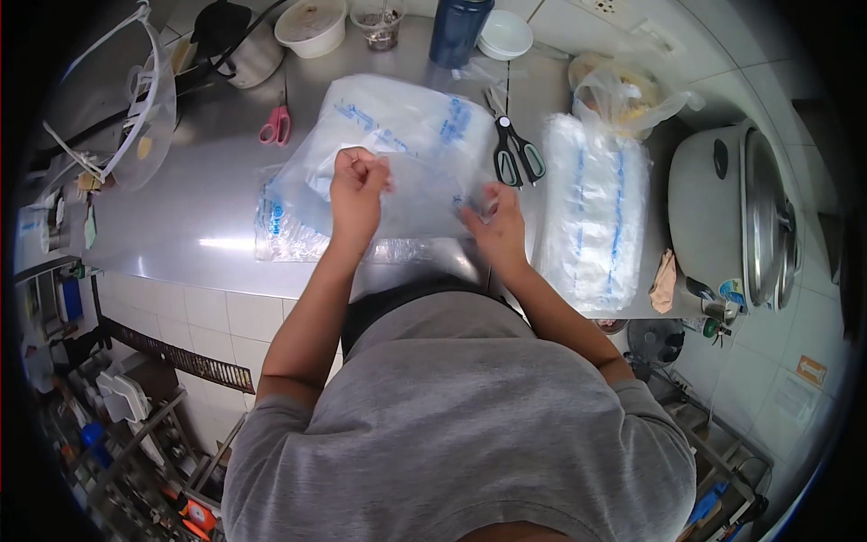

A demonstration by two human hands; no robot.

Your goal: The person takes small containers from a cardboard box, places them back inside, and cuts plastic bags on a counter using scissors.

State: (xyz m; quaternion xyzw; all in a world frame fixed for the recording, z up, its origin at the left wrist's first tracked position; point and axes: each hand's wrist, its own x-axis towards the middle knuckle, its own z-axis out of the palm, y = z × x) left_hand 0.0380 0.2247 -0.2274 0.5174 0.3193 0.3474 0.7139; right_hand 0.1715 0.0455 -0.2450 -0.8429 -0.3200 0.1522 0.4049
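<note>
My left hand (361, 185) is closed in a pinch on the thin clear plastic bag (420, 185), near the middle of the metal table. To its right, my right hand (495, 217) is at the bag's right edge, its fingers curled and slightly blurred; whether they grip the film is unclear. Beneath and behind lies a stack of clear bags with blue print (452, 117). Another clear package (271, 221) lies flat under the left side. Black-and-green scissors (517, 154) rest just right of the stack.
Pink scissors (276, 125) lie left on the metal table (181, 199). A long pack of bags (591, 217) is at right, beside a large metal pot (722, 203). Along the back stand a blue tumbler (459, 34), white bowls (504, 36), a tub (310, 27) and a small pot (242, 54).
</note>
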